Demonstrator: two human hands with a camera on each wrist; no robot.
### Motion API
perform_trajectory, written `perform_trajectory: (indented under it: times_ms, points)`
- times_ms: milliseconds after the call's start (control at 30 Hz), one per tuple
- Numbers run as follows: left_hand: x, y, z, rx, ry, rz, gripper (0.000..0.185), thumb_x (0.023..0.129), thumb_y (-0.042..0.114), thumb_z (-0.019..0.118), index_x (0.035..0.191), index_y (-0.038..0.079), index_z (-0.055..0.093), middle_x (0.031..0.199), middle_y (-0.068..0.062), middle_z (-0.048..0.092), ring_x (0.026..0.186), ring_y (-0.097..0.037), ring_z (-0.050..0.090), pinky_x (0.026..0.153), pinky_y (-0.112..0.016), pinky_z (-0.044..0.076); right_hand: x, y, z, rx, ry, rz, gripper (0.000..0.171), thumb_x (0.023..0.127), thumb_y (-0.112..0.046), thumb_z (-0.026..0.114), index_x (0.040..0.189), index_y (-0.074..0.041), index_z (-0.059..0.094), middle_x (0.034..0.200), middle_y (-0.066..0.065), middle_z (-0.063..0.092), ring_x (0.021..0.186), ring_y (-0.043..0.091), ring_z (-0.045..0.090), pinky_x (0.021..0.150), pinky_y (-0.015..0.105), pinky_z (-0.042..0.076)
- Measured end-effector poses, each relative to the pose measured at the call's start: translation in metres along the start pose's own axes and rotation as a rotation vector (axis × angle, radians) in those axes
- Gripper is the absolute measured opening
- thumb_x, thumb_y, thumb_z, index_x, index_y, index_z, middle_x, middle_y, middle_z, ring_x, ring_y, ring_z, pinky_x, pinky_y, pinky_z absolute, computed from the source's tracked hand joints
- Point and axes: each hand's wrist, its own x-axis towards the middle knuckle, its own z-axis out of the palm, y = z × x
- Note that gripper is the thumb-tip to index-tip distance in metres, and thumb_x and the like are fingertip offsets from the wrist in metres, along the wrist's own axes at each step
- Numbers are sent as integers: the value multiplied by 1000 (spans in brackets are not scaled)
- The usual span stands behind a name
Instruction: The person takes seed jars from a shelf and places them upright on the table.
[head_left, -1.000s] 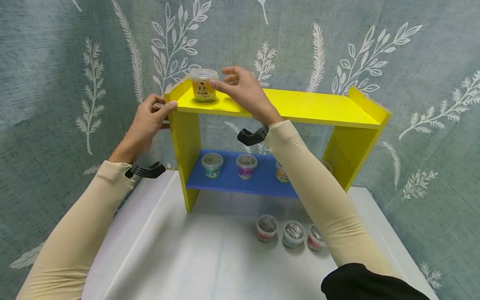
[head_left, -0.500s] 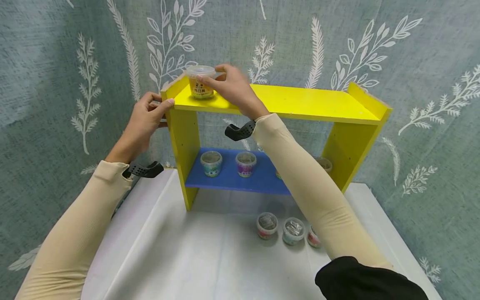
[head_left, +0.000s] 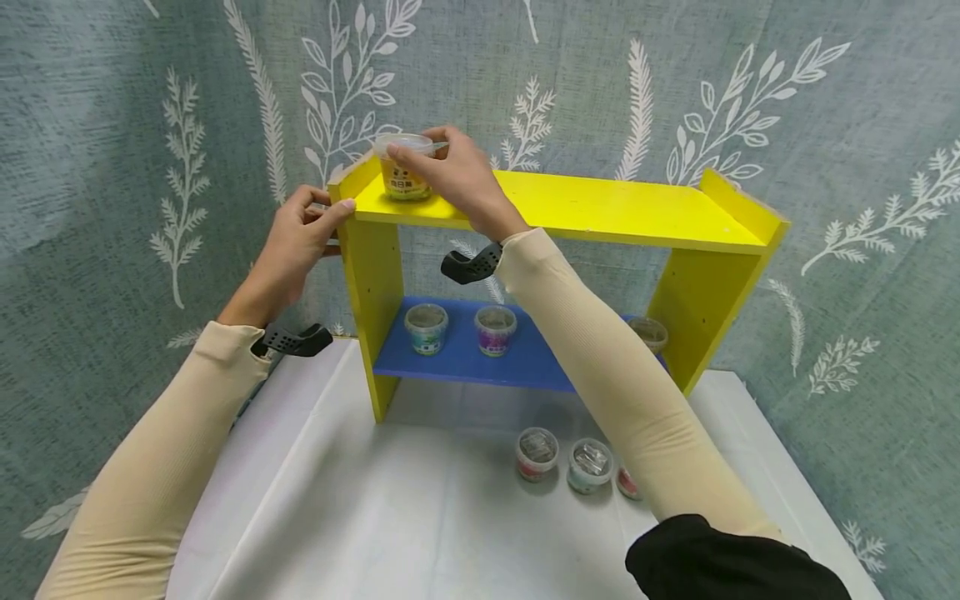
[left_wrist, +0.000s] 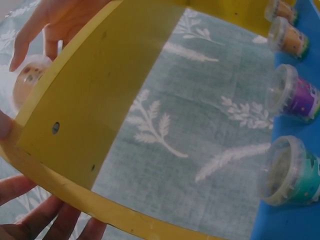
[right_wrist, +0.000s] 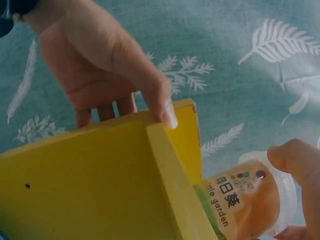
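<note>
My right hand (head_left: 461, 179) pinches a clear plastic cup (head_left: 407, 185) with a yellow label near its lid, thumb in front and fingers behind. The cup stands upright on the yellow top board (head_left: 615, 204) of a small shelf unit, close to its left end. In the right wrist view the label (right_wrist: 225, 192) shows sunflower-coloured print and the words "little garden". My left hand (head_left: 288, 242) grips the unit's upper left corner, thumb on the front edge. Its other fingers (left_wrist: 47, 215) lie along the outer side of the yellow side panel (left_wrist: 95, 95).
On the blue lower board (head_left: 517, 367) stand a teal cup (head_left: 427, 337), a purple cup (head_left: 495, 337), an orange-labelled cup (left_wrist: 292, 42) and one at the right end (head_left: 649, 333). Three lidded cups (head_left: 536, 454) sit on the white table (head_left: 360, 517) in front, one partly behind the right sleeve.
My right hand has moved left and closed its thumb and fingers on the yellow-labelled cup, which stays near the same spot. The left hand keeps its grip on the corner.
</note>
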Motion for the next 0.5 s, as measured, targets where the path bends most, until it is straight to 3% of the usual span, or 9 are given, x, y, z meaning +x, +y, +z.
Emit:
perform_trajectory:
  times_ms: [233, 500]
  points:
    - [0, -1, 2, 14, -5, 10, 40, 101, 52, 59, 123, 19, 48, 120, -7, 56, 111, -23, 60, 102, -48, 49, -4, 4, -2, 19, 35, -23, 72, 91, -56, 73, 149, -21, 48, 138, 1, 56, 112, 14, 59, 88, 26, 53]
    - [-2, 1, -2, 0, -20, 0, 40, 102, 52, 59, 124, 20, 48, 121, -6, 55, 112, -23, 60, 104, -51, 47, -6, 2, -5, 19, -13, -90, 73, 93, -52, 72, 153, -18, 48, 130, 3, 60, 107, 15, 61, 86, 26, 53]
